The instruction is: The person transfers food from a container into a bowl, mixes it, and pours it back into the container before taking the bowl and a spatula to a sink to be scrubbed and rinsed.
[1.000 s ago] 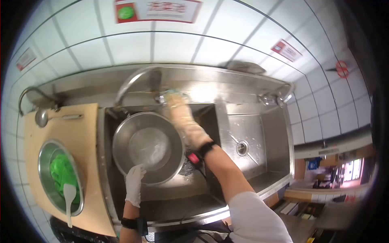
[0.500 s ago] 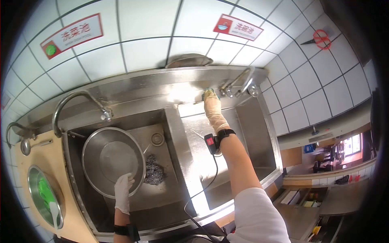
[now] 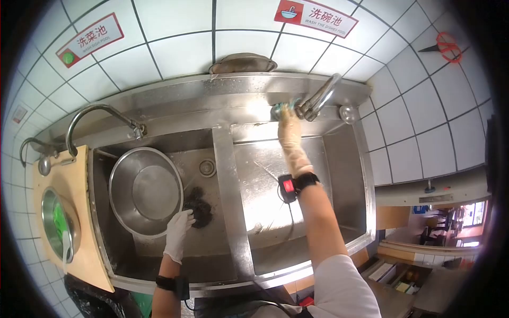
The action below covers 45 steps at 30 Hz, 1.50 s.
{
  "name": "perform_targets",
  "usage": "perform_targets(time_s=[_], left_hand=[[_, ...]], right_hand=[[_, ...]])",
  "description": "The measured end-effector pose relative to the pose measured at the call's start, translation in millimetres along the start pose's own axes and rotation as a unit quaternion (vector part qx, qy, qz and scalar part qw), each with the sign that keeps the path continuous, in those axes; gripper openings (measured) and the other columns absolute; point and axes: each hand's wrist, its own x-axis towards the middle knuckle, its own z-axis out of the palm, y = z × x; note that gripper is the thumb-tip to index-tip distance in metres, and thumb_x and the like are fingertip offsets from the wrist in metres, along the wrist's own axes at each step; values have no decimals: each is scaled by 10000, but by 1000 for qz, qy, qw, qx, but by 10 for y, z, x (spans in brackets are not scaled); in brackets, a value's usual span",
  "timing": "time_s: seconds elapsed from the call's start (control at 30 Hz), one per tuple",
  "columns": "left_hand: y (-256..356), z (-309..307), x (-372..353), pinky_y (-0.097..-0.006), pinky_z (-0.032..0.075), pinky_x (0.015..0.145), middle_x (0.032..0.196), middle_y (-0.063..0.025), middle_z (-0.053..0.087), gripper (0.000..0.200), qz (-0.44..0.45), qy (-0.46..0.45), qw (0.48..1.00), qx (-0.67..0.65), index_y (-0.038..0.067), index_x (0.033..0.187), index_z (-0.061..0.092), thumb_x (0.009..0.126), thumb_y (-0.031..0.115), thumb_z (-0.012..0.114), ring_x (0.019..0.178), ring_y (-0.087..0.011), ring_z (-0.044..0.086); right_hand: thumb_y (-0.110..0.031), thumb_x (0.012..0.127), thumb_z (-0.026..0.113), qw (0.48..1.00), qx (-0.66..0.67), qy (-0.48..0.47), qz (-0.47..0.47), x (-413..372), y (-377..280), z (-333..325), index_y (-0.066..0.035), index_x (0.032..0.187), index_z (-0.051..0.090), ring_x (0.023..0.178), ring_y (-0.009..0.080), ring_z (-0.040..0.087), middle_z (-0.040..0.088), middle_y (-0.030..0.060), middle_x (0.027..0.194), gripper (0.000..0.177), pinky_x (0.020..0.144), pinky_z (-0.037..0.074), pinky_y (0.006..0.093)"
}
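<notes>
My right hand (image 3: pixel 289 132), in a pale glove, is stretched to the back ledge of the right basin. Its fingers are closed on a teal-green scrubbing sponge (image 3: pixel 277 111), pressed beside the base of the right faucet (image 3: pixel 318 100). My left hand (image 3: pixel 179 233), in a white glove, is in the left basin with its fingers curled together. Its fingertips lie between the rim of a large round metal bowl (image 3: pixel 151 191) and a dark clump of mesh-like material (image 3: pixel 200 208). What those fingers grip, if anything, is hidden.
A curved faucet (image 3: pixel 101 108) arches over the left basin. At the left, a wooden board (image 3: pixel 87 212) bears a metal bowl (image 3: pixel 46 199) of green stuff with a white spatula. A rounded metal item (image 3: pixel 244 63) leans on the tiles. Red-handled scissors (image 3: pixel 449 47) hang at right.
My view has shifted. My left hand has moved from the bowl's near rim toward the dark clump. My right hand has slid the sponge right, closer to the faucet base.
</notes>
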Motion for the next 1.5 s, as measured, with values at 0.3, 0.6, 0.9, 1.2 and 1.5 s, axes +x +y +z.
perform_targets(time_s=[0.3, 0.6, 0.9, 1.2, 1.5], left_hand=[[-48, -23, -154, -266, 483, 795, 995, -88, 654, 316, -7, 19, 1000, -12, 18, 1129, 620, 963, 259, 503, 887, -155, 634], [-46, -345, -198, -263, 478, 802, 1012, -88, 652, 312, -16, 55, 998, -27, 34, 1136, 623, 955, 260, 505, 909, -157, 633], [-48, -405, -320, -261, 465, 818, 1031, -83, 645, 335, -34, 51, 998, -33, 33, 1148, 620, 953, 276, 497, 935, -156, 625], [16, -550, -474, -262, 452, 851, 1058, -91, 641, 349, -25, 29, 999, -18, 36, 1168, 610, 961, 290, 491, 965, -161, 627], [53, -753, -749, -278, 450, 880, 1100, -90, 624, 345, 4, 39, 999, 17, 50, 1165, 609, 962, 292, 470, 1020, -171, 612]], right_hand=[[-42, 875, 499, 699, 287, -574, 315, -255, -902, -400, -2, 970, 609, 859, 193, 643, 651, 126, 978, 151, 643, 508, 345], [-158, 935, 457, 629, 600, -177, 461, -150, -814, 466, 52, 945, 619, 653, 144, 572, 618, 67, 790, 266, 594, 486, 278], [-267, 868, 608, 914, 93, -393, 12, -552, -1427, -169, -61, 1000, 609, 852, 310, 656, 613, 189, 1026, 245, 780, 525, 380], [-195, 816, 576, 832, 113, -524, -143, -1883, -1177, -1427, -89, 1010, 575, 871, 338, 622, 572, 183, 1021, 221, 758, 523, 422], [-83, 771, 608, 896, 63, -393, -198, -1735, -1559, -1408, -65, 1190, 540, 931, 286, 607, 596, 140, 1079, 425, 726, 537, 374]])
